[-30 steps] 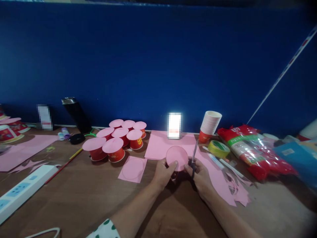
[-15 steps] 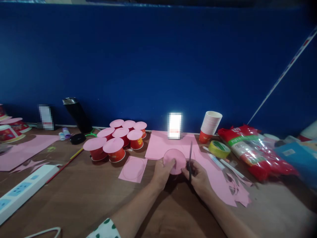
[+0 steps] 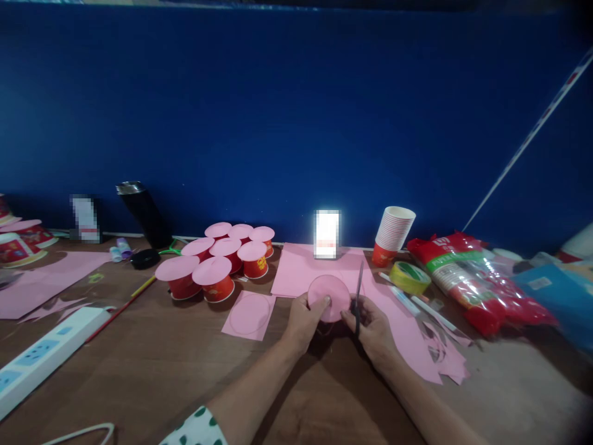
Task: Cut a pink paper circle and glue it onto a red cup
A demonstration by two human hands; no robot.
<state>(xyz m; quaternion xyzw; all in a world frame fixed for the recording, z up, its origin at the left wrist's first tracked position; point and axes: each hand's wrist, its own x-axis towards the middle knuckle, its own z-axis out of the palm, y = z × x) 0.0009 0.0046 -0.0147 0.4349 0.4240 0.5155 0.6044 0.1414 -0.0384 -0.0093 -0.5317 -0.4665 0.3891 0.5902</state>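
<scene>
Pinched between the thumb and fingers of my left hand (image 3: 303, 322) is a round pink paper disc (image 3: 334, 290), held up over the table. My right hand (image 3: 373, 330) grips a pair of dark scissors (image 3: 358, 296), blades pointing up along the disc's right edge. Whether the blades touch the paper I cannot tell. Left of my hands lies a pink paper square (image 3: 249, 316) with a circle drawn on it. Beyond that, several red paper cups (image 3: 214, 290) stand grouped, pink discs on their tops.
Pink sheets (image 3: 296, 269) lie behind my hands, with a lit phone (image 3: 327, 235) upright there. At right are stacked cups (image 3: 393, 228), a tape roll (image 3: 410, 278), paper scraps (image 3: 447, 358) and a red plastic pack (image 3: 477, 278). A power strip (image 3: 50, 355) and black bottle (image 3: 146, 213) are at left.
The disc in my left hand has shifted slightly up and to the right. The scissors and my right hand have moved a little to the right.
</scene>
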